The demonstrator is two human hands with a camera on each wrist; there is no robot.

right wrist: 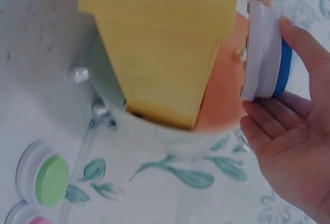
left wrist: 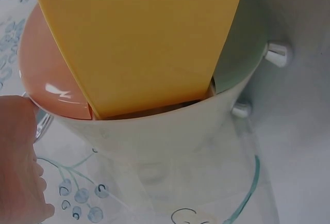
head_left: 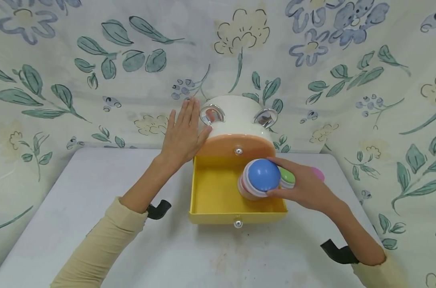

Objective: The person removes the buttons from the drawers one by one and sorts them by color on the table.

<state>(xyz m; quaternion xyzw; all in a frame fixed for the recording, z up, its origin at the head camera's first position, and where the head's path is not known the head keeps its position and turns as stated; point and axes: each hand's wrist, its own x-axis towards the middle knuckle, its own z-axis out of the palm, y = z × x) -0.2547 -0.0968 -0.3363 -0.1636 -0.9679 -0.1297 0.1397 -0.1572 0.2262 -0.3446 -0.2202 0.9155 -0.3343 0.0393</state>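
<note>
A round white push button with a blue dome [head_left: 264,175] is pinched at its rim between the thumb and fingers of my right hand [head_left: 308,186]. It is held over the right part of a pulled-out yellow drawer [head_left: 214,188]. In the right wrist view the push button [right wrist: 265,53] is tilted on edge beside the drawer. The drawer belongs to a small rounded white cabinet [head_left: 236,114] with an orange upper front [head_left: 219,146]. My left hand [head_left: 183,134] rests with straight fingers along the cabinet's left side.
Two similar round push buttons, one green [right wrist: 51,180] and one pink [head_left: 317,174], lie on the white table [head_left: 131,248] right of the cabinet. Shiny curved pieces [head_left: 266,118] stick out from the cabinet top. Flowered cloth [head_left: 189,44] hangs behind.
</note>
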